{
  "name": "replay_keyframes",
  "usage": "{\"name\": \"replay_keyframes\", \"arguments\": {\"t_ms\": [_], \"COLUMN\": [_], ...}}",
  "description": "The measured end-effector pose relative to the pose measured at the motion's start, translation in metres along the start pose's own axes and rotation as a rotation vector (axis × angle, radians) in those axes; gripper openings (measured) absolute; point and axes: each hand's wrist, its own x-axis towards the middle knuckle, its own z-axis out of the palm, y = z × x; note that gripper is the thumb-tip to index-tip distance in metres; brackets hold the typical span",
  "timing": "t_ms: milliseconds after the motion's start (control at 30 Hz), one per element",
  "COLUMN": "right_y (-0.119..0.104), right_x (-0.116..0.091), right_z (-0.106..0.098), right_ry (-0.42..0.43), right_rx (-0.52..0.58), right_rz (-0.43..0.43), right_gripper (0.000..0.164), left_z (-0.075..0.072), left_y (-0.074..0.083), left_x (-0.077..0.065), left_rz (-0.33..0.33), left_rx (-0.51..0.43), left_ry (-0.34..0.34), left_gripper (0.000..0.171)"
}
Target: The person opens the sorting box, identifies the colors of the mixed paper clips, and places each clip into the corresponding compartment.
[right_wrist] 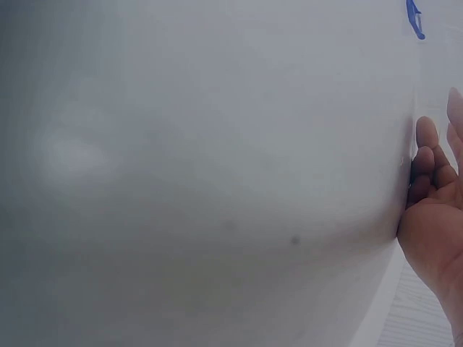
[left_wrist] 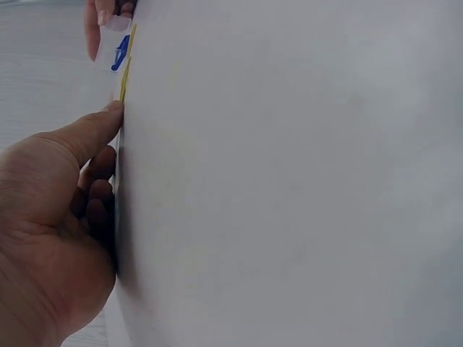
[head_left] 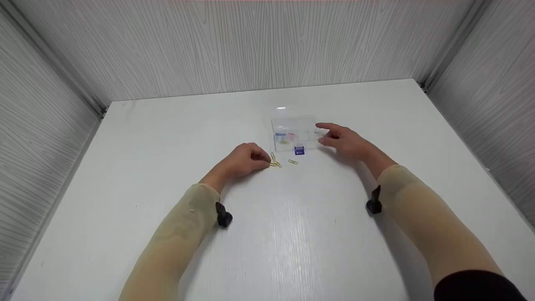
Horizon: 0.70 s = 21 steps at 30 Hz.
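Touching paper clips, left grip pinches or not, I can't tell; right grip spreads beside box.

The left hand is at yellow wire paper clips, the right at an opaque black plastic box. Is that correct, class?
No: the head view shows a transparent plastic box at the right hand; the left hand is at yellow wire paper clips.
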Motion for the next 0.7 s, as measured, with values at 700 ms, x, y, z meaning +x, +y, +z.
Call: {"name": "replay_keyframes", "arguments": {"t_ms": [700], "right_y": [0.0031], "right_x": [0.0027], "right_z": [0.0012], "right_ry": [0.002], "right_rx": [0.020], "right_rz": [0.006], "right_gripper": [0.061], "left_z": [0.0014], "left_y": [-0.0003], "left_x": [-0.0010], "left_rz": [-0.014], "left_rx": [-0.015], "left_ry": [-0.006], "left_gripper": [0.010]}}
